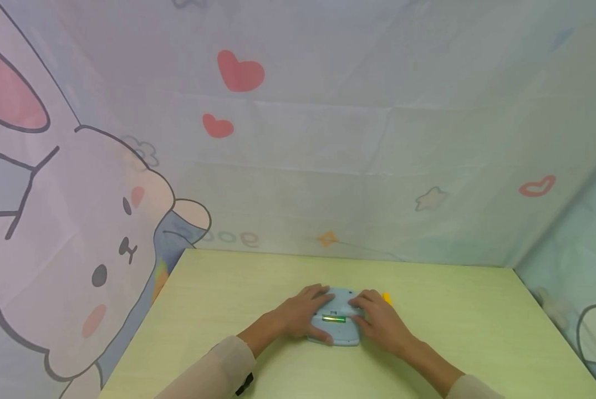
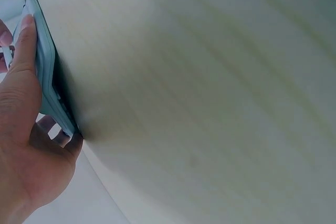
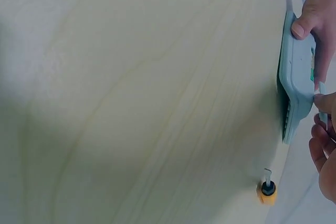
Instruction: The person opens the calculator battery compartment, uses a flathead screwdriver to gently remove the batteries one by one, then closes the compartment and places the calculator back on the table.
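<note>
A light blue calculator [image 1: 345, 334] lies back side up on the table, its battery slot uncovered and a green battery [image 1: 334, 319] in it. My left hand [image 1: 300, 314] grips its left side, thumb on the near edge and fingers over the far part. On the other side, my right hand [image 1: 383, 324] is close to the slot. In the right wrist view its thumb and fingers pinch a small pale blue battery cover [image 3: 322, 88], mostly hidden by the fingers. The left wrist view shows the calculator's side edge [image 2: 47, 61] under the left hand.
A screwdriver [image 3: 267, 192] with a yellow handle lies on the table just right of my right hand, partly hidden in the head view. The pale wooden table [image 1: 238, 277] ends at a printed cloth backdrop [image 1: 302, 166]. A cable [image 1: 582, 327] hangs at the far right.
</note>
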{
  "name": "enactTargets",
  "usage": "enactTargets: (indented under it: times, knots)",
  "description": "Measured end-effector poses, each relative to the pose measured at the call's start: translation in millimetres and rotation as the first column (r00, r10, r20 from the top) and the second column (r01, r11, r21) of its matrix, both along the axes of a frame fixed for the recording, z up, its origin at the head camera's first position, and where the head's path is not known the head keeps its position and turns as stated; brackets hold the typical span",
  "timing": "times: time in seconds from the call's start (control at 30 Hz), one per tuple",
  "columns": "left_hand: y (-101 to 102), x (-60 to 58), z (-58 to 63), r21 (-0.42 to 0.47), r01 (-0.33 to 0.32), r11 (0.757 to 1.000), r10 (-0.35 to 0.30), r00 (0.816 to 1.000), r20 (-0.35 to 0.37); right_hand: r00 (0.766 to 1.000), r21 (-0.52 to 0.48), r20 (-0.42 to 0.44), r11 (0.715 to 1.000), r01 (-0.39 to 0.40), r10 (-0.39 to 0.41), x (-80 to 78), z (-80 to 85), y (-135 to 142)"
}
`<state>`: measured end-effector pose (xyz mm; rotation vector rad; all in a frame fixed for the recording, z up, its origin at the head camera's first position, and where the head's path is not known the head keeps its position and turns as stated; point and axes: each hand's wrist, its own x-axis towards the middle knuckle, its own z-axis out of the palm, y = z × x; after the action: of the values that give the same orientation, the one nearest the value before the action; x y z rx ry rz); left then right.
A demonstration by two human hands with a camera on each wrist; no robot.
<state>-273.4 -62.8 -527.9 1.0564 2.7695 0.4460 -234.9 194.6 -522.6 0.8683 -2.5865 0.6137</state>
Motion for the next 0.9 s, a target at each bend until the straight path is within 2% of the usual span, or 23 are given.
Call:
enactTargets:
  times: [0.23, 0.9]
  knots:
    - [-0.3, 0.2, 2.5, -0.001, 0.005, 1.0, -0.005, 1.0, 0.0, 1.0, -0.01, -0.025, 1.0, 0.005, -0.006, -2.0, -2.7, 4.8]
    - [1.3, 0.3, 0.4, -0.01, -0.015, 1.0, 0.015, 1.0, -0.016, 1.0, -0.05, 0.017, 0.998, 0.027, -0.027, -2.5, 0.0, 14.0]
